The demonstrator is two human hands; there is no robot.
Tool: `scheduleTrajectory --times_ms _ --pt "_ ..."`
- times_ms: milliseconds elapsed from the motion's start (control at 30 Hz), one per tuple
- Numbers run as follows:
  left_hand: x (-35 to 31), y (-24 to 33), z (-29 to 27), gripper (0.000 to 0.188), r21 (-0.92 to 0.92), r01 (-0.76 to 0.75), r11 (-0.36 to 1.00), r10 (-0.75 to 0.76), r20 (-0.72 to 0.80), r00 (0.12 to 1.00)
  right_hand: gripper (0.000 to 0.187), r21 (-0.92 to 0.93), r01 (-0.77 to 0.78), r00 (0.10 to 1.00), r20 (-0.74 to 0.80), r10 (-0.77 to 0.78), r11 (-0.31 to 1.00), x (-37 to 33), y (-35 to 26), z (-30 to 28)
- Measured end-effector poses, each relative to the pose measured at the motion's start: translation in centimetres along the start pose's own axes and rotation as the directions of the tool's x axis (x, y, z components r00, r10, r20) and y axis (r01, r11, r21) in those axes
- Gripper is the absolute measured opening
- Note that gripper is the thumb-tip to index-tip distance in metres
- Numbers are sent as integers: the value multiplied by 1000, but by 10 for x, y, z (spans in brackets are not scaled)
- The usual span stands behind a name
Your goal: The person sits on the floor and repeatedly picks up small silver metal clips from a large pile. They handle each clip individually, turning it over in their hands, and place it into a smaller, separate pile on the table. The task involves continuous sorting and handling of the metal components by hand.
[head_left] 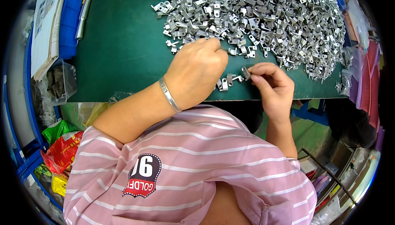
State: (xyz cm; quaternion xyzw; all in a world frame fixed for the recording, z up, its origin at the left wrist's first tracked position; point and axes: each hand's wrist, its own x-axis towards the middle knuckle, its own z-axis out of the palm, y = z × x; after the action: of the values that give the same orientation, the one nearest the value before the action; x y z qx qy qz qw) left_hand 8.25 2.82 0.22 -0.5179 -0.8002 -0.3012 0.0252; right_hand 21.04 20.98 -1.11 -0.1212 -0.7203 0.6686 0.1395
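Striped shirt (177, 149) faces heaped brackets (263, 17); right grip (276, 86) pinches one piece (246, 73), left grip (199, 69) unclear.

Metal brackets (263, 23) (smooth, glossy)

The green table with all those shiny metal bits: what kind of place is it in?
Probably a workshop or factory: a big heap of small metal parts lies on the green table, and the right hand pinches a metal piece.
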Motion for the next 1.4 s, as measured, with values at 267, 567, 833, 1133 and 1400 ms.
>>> scheduleTrajectory --times_ms 267,567,833,1133,1400 --pt "3 6 1 14 -43 11 999 -10 4 1000 12 -471 278 961 145 -237 837 10 -8 15" --pt "5 4 -5 18 -843 321 433 -408 134 903 24 -292 196 980 88 -178 936 15 -9 25" --pt "-4 -7 -9 17 -833 430 -348 -398 547 737 26 158 11 996 85 -24 987 15 -14 30" --pt "-5 -9 -10 16 -830 445 -337 -413 555 722 26 352 -94 986 164 37 931 19 -18 29" --pt "-4 -3 -16 20 -879 427 -213 -417 477 774 17 300 -118 980 190 62 947 23 -19 27"
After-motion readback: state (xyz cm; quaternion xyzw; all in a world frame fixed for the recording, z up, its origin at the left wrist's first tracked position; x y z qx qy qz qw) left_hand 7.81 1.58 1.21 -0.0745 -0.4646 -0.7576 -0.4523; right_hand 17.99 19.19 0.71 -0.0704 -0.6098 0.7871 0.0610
